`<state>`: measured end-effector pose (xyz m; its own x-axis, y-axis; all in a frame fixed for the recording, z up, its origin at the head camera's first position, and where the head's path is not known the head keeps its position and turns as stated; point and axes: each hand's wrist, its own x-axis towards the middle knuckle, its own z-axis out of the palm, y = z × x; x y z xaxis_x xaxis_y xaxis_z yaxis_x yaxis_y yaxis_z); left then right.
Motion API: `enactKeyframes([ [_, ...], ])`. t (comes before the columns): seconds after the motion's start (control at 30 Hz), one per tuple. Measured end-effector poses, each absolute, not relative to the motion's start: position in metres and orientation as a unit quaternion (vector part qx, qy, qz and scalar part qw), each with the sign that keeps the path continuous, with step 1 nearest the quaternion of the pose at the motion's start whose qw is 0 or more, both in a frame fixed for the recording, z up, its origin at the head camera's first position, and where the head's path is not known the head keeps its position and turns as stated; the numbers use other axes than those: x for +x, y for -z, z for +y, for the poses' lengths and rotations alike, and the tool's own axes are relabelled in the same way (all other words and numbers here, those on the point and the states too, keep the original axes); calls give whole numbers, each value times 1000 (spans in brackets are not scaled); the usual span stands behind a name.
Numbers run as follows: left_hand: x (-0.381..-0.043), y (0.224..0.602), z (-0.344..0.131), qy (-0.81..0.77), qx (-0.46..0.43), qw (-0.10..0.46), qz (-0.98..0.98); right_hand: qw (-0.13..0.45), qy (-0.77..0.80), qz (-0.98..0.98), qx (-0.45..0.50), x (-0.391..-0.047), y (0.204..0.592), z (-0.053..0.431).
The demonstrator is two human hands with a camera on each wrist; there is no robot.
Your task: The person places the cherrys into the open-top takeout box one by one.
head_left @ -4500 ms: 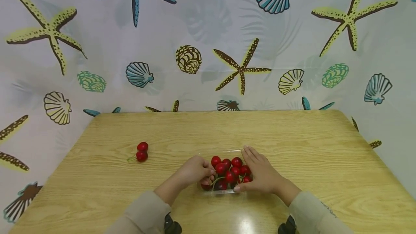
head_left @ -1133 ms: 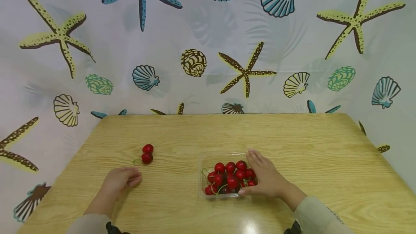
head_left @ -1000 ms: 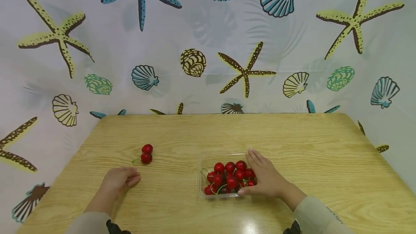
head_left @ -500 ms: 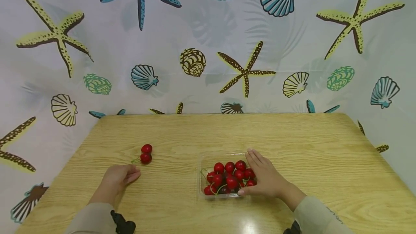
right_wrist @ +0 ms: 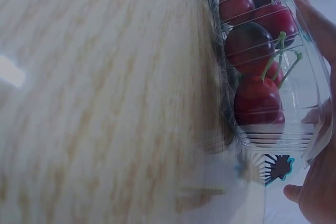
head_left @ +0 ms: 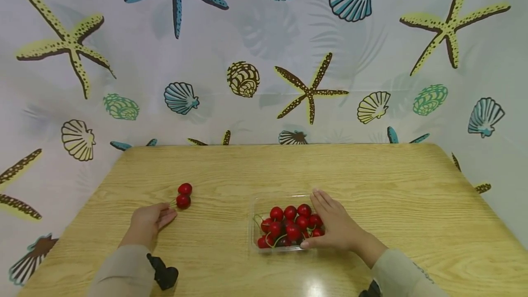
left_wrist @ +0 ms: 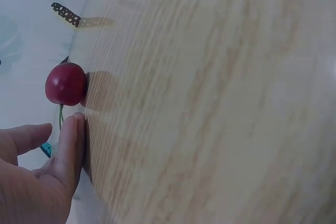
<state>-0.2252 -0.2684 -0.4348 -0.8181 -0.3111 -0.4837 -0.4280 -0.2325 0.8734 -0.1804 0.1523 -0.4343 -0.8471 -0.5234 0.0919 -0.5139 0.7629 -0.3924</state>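
Observation:
Two red cherries (head_left: 183,201) lie together on the left of the table, their green stems pointing left. My left hand (head_left: 150,221) is low on the table beside them, fingertips at the stems. In the left wrist view its thumb and straight fingers (left_wrist: 65,153) stand apart on either side of a cherry's (left_wrist: 66,84) stem. A clear plastic box (head_left: 284,247) with several stemmed cherries (head_left: 293,230) stands near the table's middle. My right hand (head_left: 336,223) rests spread along the box's right end, thumb at the front corner and straight fingertips at the back corner.
The wooden table (head_left: 350,168) reaches back to a pale curtain (head_left: 264,26) printed with starfish and shells. A dark wrist device (head_left: 164,273) sits at the left sleeve (head_left: 123,272).
My left hand left the box and moved to the two cherries on the left; in the last second it shifted slightly forward to their stems. The right hand stays at the box.

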Motion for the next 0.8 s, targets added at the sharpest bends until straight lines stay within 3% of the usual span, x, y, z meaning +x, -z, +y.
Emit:
enactKeyframes([
  [0.57, -236, 438, -268, -722, -359, 15, 591, 17, 210, 938, -274, -180, 431, 151],
  [0.8, -234, 436, -271, -739, -338, 5, 582, 18, 210, 939, -273, -180, 432, 151],
])
